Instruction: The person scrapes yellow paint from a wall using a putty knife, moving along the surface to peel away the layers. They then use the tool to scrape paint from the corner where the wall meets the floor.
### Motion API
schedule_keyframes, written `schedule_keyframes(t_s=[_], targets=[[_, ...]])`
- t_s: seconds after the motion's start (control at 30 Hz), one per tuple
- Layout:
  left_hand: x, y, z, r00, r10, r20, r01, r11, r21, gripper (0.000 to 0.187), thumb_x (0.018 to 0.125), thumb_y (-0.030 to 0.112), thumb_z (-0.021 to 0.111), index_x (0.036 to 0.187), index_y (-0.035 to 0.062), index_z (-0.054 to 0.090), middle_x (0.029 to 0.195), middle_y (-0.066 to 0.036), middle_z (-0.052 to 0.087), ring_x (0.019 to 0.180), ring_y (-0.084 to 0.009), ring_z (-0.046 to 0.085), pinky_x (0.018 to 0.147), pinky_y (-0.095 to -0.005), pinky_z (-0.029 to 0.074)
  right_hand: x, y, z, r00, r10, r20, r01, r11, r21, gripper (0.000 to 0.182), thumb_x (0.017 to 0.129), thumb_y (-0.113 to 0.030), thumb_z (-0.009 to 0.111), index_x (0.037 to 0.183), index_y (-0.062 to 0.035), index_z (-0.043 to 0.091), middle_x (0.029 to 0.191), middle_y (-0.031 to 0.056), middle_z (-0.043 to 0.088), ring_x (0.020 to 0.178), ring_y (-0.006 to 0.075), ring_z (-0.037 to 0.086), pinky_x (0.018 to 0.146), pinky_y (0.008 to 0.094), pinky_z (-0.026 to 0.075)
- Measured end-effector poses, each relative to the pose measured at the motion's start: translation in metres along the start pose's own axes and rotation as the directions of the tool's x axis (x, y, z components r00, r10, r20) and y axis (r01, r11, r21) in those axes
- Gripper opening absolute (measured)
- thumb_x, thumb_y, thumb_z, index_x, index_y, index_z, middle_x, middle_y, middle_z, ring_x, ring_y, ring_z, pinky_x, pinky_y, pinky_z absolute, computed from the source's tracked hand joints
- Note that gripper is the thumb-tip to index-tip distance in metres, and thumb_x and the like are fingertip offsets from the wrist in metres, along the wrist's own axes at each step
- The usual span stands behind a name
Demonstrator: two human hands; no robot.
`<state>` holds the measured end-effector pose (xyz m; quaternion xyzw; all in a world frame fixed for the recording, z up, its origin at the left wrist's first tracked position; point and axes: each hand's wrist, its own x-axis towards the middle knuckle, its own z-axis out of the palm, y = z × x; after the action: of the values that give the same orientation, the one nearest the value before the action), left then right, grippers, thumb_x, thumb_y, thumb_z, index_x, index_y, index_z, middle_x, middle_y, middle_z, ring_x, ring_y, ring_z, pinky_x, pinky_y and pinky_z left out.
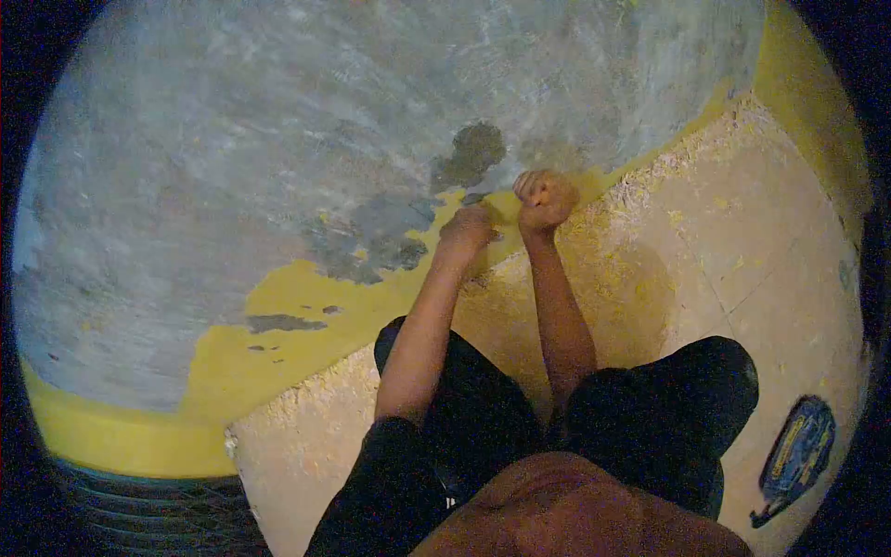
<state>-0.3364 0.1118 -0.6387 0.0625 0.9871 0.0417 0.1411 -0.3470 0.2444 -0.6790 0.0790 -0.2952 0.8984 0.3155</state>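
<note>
Easy on that yellow paint

Left hand is curled near it, most paint toward 8 o'clock; can't tell if it's gripping anything. Right hand, at its 2 o'clock, is balled up, nothing showing. I'd keep strokes short, light.

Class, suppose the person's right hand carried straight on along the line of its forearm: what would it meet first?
Most likely the patchy grey and yellow wall, just beyond the right hand. Whether any gap remains between them is hard to judge from this one view.
</note>
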Motion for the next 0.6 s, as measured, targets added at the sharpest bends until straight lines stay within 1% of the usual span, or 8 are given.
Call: schedule_keyframes(t_s=[0.1,0.2,0.23,0.27,0.3,0.37,0.5,0.6], targets=[[-0.01,-0.001,0.0,0.999,0.049,0.002,-0.049,0.999,-0.011,0.044,0.073,0.035,0.077,0.113,0.0228,0.064,0.115,-0.009,0.064,0.109,-0.0331,0.059,0.089,-0.0498,0.048,0.02,-0.025,0.012,0.985,-0.135,0.11,0.088,0.929,0.36,0.032,0.083,-0.029,0.045,0.057,-0.0112,0.039,0.05,0.0064,0.038,0.042,0.0202,0.036,0.043,0.0339,0.03],[-0.005,-0.011,0.006,0.994,0.107,0.017,-0.106,0.994,-0.038,0.043,0.072,0.032,0.077,0.113,0.0231,0.064,0.116,-0.009,0.063,0.11,-0.0329,0.058,0.09,-0.0489,0.047,0.012,0.028,-0.007,0.798,0.43,-0.421,-0.2,0.849,0.488,0.032,0.082,-0.029,0.045,0.056,-0.0107,0.04,0.05,0.0071,0.038,0.041,0.0192,0.032,0.043,0.033,0.028],[0.001,-0.02,0.015,0.994,0.103,0.048,-0.099,0.992,-0.075,0.043,0.073,0.03,0.077,0.113,0.0229,0.064,0.117,-0.008,0.063,0.111,-0.033,0.058,0.091,-0.0485,0.047,0.01,0.069,-0.03,0.809,-0.254,-0.53,0.051,0.929,-0.367,0.033,0.082,-0.029,0.046,0.055,-0.0107,0.039,0.049,0.0068,0.037,0.041,0.0186,0.031,0.043,0.0332,0.028],[0.007,-0.028,0.02,0.994,0.103,0.045,-0.1,0.993,-0.062,0.043,0.073,0.03,0.077,0.113,0.0229,0.064,0.117,-0.008,0.063,0.111,-0.033,0.058,0.091,-0.0485,0.047,0.011,0.094,-0.039,0.66,-0.748,-0.076,0.196,0.269,-0.943,0.035,0.082,-0.029,0.046,0.054,-0.0108,0.037,0.048,0.0064,0.036,0.041,0.018,0.031,0.044,0.0334,0.029],[0.016,-0.034,0.025,0.991,0.136,0.004,-0.136,0.988,-0.077,0.044,0.073,0.031,0.077,0.114,0.023,0.064,0.118,-0.009,0.063,0.111,-0.0328,0.058,0.091,-0.0484,0.047,0.013,0.073,-0.027,0.656,-0.75,-0.082,0.202,0.279,-0.939,0.035,0.082,-0.029,0.046,0.054,-0.0108,0.037,0.048,0.0064,0.036,0.041,0.018,0.031,0.044,0.0334,0.029],[0.016,-0.035,0.024,0.987,0.154,-0.037,-0.157,0.981,-0.115,0.044,0.073,0.032,0.077,0.114,0.0232,0.064,0.119,-0.009,0.063,0.112,-0.0326,0.058,0.091,-0.0483,0.046,0.01,-0.001,-0.003,0.994,-0.023,-0.11,0.036,0.992,0.117,0.035,0.083,-0.027,0.045,0.053,-0.01,0.037,0.048,0.0066,0.036,0.04,0.0191,0.033,0.045,0.0349,0.031],[0.013,-0.042,0.027,0.976,0.217,0.025,-0.213,0.972,-0.097,0.049,0.073,0.035,0.076,0.118,0.0227,0.063,0.123,-0.009,0.061,0.112,-0.0337,0.057,0.091,-0.0476,0.046,0.026,-0.006,-0.008,0.983,-0.141,0.12,0.103,0.955,0.277,0.037,0.085,-0.028,0.045,0.054,-0.0092,0.038,0.046,0.0058,0.036,0.039,0.0191,0.032,0.044,0.0344,0.03],[0.01,-0.046,0.036,0.961,0.275,-0.034,-0.276,0.96,-0.051,0.051,0.074,0.038,0.076,0.12,0.0225,0.062,0.125,-0.009,0.059,0.113,-0.034,0.057,0.091,-0.0475,0.046,0.013,-0.002,0.002,0.957,-0.289,-0.034,0.269,0.923,-0.276,0.039,0.086,-0.028,0.044,0.053,-0.0089,0.038,0.045,0.005,0.035,0.039,0.0165,0.029,0.043,0.0331,0.026]])
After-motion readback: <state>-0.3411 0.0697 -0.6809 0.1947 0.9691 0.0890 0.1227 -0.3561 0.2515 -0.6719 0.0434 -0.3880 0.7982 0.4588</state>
